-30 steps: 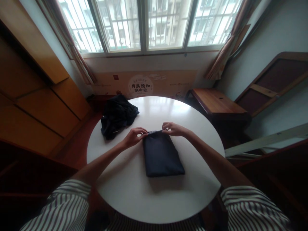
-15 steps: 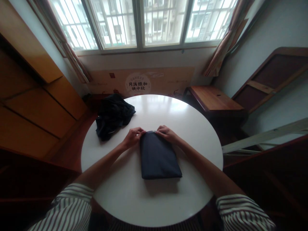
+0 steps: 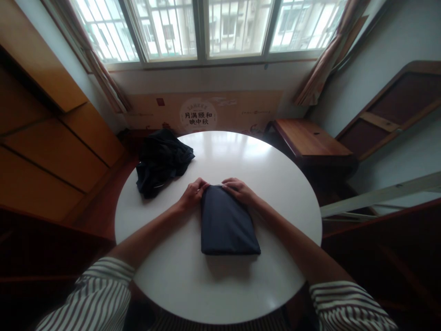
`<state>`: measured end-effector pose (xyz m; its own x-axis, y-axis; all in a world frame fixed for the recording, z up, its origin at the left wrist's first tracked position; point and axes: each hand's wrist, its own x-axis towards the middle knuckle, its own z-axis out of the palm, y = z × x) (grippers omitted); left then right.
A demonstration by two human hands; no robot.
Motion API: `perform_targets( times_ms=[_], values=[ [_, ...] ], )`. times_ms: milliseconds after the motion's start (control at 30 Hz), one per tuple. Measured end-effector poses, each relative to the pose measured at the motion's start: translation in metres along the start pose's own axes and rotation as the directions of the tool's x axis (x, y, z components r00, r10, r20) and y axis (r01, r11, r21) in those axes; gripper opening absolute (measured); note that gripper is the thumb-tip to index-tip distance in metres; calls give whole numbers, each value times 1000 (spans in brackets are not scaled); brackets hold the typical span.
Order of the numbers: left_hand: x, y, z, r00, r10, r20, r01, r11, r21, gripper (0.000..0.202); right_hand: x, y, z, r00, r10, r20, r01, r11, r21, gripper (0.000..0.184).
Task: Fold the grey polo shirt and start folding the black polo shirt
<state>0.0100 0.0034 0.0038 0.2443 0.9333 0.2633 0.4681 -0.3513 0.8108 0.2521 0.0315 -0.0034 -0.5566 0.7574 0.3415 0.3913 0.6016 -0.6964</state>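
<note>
A folded dark blue-grey garment (image 3: 228,223) lies as a neat rectangle on the round white table (image 3: 161,271). At its far left corner, my left hand (image 3: 193,193) has its fingers closed on the cloth. My right hand (image 3: 241,191) grips the far right corner, thumb and fingers bent over the edge. A thin light strip shows along the far edge between both hands. What kind of garment it is, I cannot tell. Beyond my left hand, a crumpled black garment (image 3: 164,158) lies heaped at the table's far left edge.
A low wooden table (image 3: 312,138) stands past the far right of the round table. Wooden cabinets (image 3: 62,156) line the left side. A printed panel (image 3: 237,108) sits below the barred windows (image 3: 237,27).
Both hands stay at the far corners of the folded garment. Less of the light strip at its far edge shows now. The camera view has shifted slightly.
</note>
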Motion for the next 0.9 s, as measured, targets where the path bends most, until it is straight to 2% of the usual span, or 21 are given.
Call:
perform_targets(
  times_ms=[100,267,433,567,667,800,900],
  values=[
    [2,0,0,999,-31,-16,32,999,33,27,-1,-4,-3,1000,21,1,-21,998,60,45],
    [4,-4,1,999,-36,7,36,998,-41,31,-3,-7,-6,997,54,-48,-50,995,91,44],
    [3,-5,1,997,-49,54,55,993,-106,33,-5,-7,-5,999,28,-47,-26,998,56,39],
    [6,-1,0,997,-52,54,56,994,-89,36,-5,-7,-6,996,73,-47,-71,997,25,38],
    [7,0,-8,996,-53,67,60,993,-107,39,-5,-7,-5,995,84,-51,-84,996,11,37],
    [2,-3,-24,987,3,161,25,985,-173,40,-7,-9,-7,992,100,-80,-98,995,30,38],
    [0,-8,-29,980,1,201,49,968,-245,40,-7,-9,-7,988,116,-102,-111,992,59,39]
  ],
)
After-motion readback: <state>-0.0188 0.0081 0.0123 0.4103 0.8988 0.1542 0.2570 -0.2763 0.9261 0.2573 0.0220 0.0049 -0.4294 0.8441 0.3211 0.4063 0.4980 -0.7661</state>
